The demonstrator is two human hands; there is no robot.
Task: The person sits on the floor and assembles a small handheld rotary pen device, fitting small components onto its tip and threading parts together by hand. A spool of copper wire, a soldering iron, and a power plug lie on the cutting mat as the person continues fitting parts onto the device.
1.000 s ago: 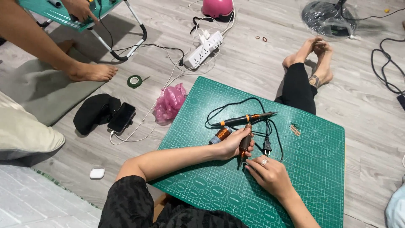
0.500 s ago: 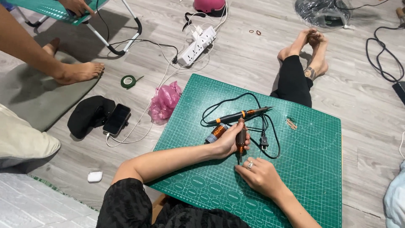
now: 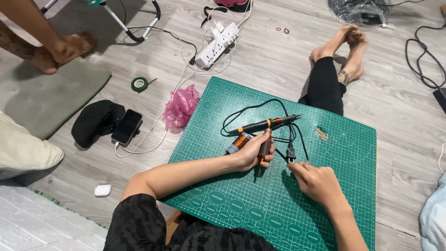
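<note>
My left hand (image 3: 253,151) is closed around a small brown cylindrical part (image 3: 265,148) over the green cutting mat (image 3: 325,204). Just left of that hand lies a copper wire coil (image 3: 238,142). My right hand (image 3: 316,181) rests on the mat with its fingertips at a black wire beside a black plug (image 3: 291,153). A soldering iron (image 3: 265,124) with a black and orange handle lies on the mat beyond both hands, its black cord looping around it.
A pink plastic bag (image 3: 180,107), green tape roll (image 3: 139,84), white power strip (image 3: 216,44), phone (image 3: 127,126) on a black pouch and white earbud case (image 3: 102,190) lie on the wooden floor. Another person's feet (image 3: 65,49) stand on a grey rug, top left. My bare feet (image 3: 346,44) stretch beyond the mat.
My right hand slid right and toward me along the mat, away from the part in my left hand. The view shifted slightly forward.
</note>
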